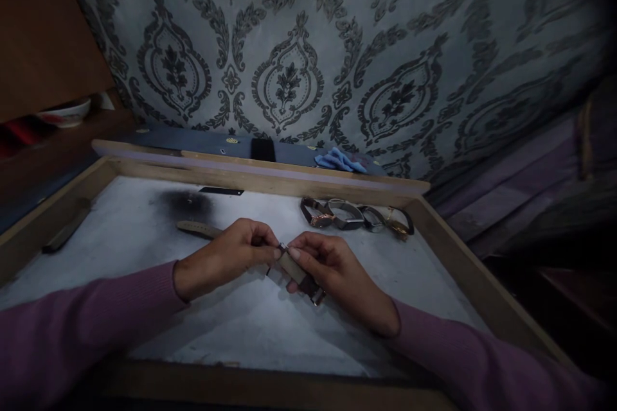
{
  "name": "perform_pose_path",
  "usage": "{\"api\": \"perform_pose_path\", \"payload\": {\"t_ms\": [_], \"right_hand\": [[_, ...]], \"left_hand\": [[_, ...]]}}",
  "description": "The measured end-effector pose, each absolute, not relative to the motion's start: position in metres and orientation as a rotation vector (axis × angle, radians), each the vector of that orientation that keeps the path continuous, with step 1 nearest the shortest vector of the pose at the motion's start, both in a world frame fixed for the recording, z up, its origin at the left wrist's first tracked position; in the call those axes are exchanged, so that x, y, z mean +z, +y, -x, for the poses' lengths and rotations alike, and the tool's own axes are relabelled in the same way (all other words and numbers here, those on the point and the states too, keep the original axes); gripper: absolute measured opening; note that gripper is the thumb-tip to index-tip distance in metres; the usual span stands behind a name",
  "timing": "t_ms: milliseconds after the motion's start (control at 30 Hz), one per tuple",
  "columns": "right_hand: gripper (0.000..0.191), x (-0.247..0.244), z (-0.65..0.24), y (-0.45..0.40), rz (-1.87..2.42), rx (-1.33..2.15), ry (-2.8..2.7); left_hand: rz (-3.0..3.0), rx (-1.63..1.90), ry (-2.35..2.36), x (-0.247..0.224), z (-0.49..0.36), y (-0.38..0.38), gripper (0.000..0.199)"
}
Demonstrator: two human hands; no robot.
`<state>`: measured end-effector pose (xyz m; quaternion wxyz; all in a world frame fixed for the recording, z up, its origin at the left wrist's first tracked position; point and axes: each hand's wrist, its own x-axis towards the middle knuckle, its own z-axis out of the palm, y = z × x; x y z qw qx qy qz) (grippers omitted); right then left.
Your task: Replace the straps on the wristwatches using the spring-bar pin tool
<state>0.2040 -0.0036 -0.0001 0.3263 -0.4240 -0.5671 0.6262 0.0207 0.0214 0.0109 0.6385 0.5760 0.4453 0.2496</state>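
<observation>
Both of my hands meet over the white-bottomed wooden tray (pixel 270 353). Between them is a short brown watch strap (pixel 295 271), tilted, with a shiny metal buckle at its lower right end. My left hand (pixel 236 249) pinches the strap's upper end, where a small metal part shows. My right hand (pixel 332 264) grips it along the side, thumb on top and fingers partly hidden beneath. Just behind my left hand lies another strap piece (pixel 196 228), its right end covered by the hand. Whether a watch case is attached to the held strap I cannot tell.
Several wristwatches (pixel 346 215) lie in a row at the tray's back right. A dark strap (pixel 67 231) rests by the left wall, and a thin black strip (pixel 222 191) near the back. Beyond the rim are a black flat object (pixel 263 149) and a blue cloth (pixel 340 159).
</observation>
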Motion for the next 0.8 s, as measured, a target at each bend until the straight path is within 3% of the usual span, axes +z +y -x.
{"api": "perform_pose_path", "payload": {"t_ms": [800], "right_hand": [[0.034, 0.0026, -0.2031, -0.0038, 1.122, 1.678, -1.485]], "left_hand": [[-1.306, 0.576, 0.972, 0.0083, -0.0182, 0.0212, 0.006]]}}
